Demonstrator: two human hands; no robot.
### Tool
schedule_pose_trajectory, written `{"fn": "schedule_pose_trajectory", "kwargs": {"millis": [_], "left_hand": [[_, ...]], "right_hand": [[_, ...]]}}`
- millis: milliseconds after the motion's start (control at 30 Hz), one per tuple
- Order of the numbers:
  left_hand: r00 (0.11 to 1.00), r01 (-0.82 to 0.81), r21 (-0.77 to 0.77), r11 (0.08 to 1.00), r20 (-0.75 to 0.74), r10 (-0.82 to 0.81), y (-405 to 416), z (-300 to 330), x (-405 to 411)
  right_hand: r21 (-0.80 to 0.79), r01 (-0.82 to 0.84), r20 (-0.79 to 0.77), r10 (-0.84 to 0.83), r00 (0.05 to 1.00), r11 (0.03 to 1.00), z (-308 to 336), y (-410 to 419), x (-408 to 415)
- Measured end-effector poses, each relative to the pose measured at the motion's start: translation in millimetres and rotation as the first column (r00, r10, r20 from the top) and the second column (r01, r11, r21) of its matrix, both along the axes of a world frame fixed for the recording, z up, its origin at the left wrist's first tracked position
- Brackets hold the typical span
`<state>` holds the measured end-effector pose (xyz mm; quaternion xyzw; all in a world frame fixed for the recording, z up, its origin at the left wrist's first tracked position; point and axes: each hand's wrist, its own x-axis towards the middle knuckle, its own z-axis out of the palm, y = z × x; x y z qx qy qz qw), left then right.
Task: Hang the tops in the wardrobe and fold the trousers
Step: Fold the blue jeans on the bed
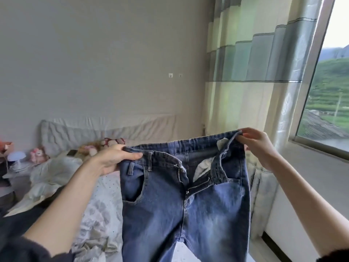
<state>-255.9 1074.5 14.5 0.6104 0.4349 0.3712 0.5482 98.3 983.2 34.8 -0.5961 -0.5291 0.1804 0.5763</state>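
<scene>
Both hands, left hand (113, 157) and right hand (258, 146), grip opposite ends of the waistband of the faded blue denim trousers (185, 201) (fly open), holding them spread above the bed (102, 205), probably to square them for folding.

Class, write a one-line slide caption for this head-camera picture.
Left hand and right hand hold unzipped blue jeans up by the waistband above the bed.

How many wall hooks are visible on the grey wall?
2: a white wall hook and a second wall hook just to its right, side by side at mid-wall. None seem hidden.
</scene>
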Motion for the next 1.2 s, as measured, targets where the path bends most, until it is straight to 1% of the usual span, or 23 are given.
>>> {"fn": "schedule_pose_trajectory", "kwargs": {"millis": [133,233,300,367,400,467,500,533,567,600,633,667,700,733,767,800,833,900,967,1000,1133,1200], "left_hand": [[0.991,0.046,-0.091,0.995,-0.118,-0.056,38.6,-37.5,-15.0],[0.977,0.003,-0.165,0.986,-0.210,-0.038,64.4,-72.2,-20.3],[0.955,-0.032,-0.156,0.987,-0.297,-0.016,90.3,-104.1,-18.5],[0.922,-0.079,-0.094,0.993,-0.387,0.036,112.5,-130.1,-14.5],[0.906,-0.100,-0.086,0.991,-0.420,0.055,129.1,-144.6,-9.7],[0.879,-0.151,-0.024,0.988,-0.461,0.123,168.9,-160.7,1.7],[0.861,-0.203,0.025,0.979,-0.472,0.190,195.3,-170.5,7.9],[0.832,-0.266,0.088,0.960,-0.481,0.275,227.0,-178.6,16.7],[0.786,-0.352,0.162,0.922,-0.483,0.385,241.7,-177.2,18.8],[0.722,-0.429,0.231,0.873,-0.494,0.485,277.9,-189.1,28.3],[0.673,-0.483,0.289,0.826,-0.481,0.562,298.8,-196.4,34.7],[0.654,-0.489,0.325,0.810,-0.478,0.587,318.4,-204.0,41.5],[0.650,-0.473,0.330,0.817,-0.495,0.576,342.2,-228.3,49.0],[0.645,-0.446,0.333,0.831,-0.524,0.556,349.5,-240.7,54.3],[0.655,-0.402,0.306,0.863,-0.563,0.504,353.7,-268.8,57.5],[0.662,-0.365,0.291,0.884,-0.587,0.467,354.1,-283.5,58.9],[0.664,-0.340,0.222,0.914,-0.631,0.400,348.9,-321.1,59.9],[0.667,-0.300,0.136,0.944,-0.678,0.309,335.5,-363.8,57.0],[0.640,-0.259,0.057,0.964,-0.737,0.216,320.3,-401.9,53.8],[0.628,-0.229,0.031,0.973,-0.758,0.173,312.4,-414.7,52.4],[0.600,-0.159,-0.042,0.986,-0.798,0.062,267.8,-450.2,47.3],[0.615,-0.123,-0.077,0.989,-0.789,0.015,242.1,-463.4,46.3]], "right_hand": [[-0.134,-0.065,-0.077,0.055,0.996,0.989,-41.5,39.8,-11.0],[-0.267,-0.108,-0.057,0.096,0.994,0.958,-81.7,72.1,-8.8],[-0.368,-0.136,-0.037,0.132,0.991,0.920,-119.4,106.3,-5.0],[-0.431,-0.140,-0.039,0.137,0.990,0.891,-151.1,137.0,-1.3],[-0.459,-0.153,-0.060,0.142,0.988,0.875,-169.6,160.6,0.6],[-0.477,-0.139,-0.062,0.125,0.990,0.868,-192.8,211.0,3.4],[-0.464,-0.118,-0.055,0.104,0.993,0.878,-205.2,242.2,6.0],[-0.439,-0.087,-0.064,0.065,0.996,0.894,-216.4,279.4,7.6],[-0.403,-0.044,-0.094,0.007,0.996,0.914,-215.7,295.9,6.6],[-0.383,-0.004,-0.120,-0.045,0.992,0.924,-227.6,336.2,6.0],[-0.352,0.028,-0.155,-0.088,0.984,0.936,-233.7,360.0,4.2],[-0.330,0.030,-0.174,-0.093,0.980,0.943,-239.2,381.3,0.9],[-0.333,0.018,-0.181,-0.082,0.980,0.943,-262.9,406.9,-2.5],[-0.340,0.006,-0.166,-0.066,0.984,0.941,-275.4,417.4,-6.9],[-0.371,-0.029,-0.149,-0.029,0.988,0.928,-302.8,422.4,-13.7],[-0.388,-0.068,-0.155,0.007,0.988,0.919,-317.4,422.7,-19.4],[-0.459,-0.118,-0.162,0.048,0.986,0.881,-357.0,418.6,-27.0],[-0.533,-0.171,-0.160,0.099,0.982,0.829,-403.7,404.4,-36.3],[-0.610,-0.160,-0.090,0.133,0.987,0.776,-445.5,389.8,-43.5],[-0.645,-0.152,-0.046,0.161,0.986,0.749,-458.9,381.6,-46.5],[-0.742,-0.155,0.028,0.261,0.965,0.652,-492.9,336.1,-67.3],[-0.776,-0.185,0.025,0.323,0.946,0.602,-500.8,308.3,-81.9]]}}
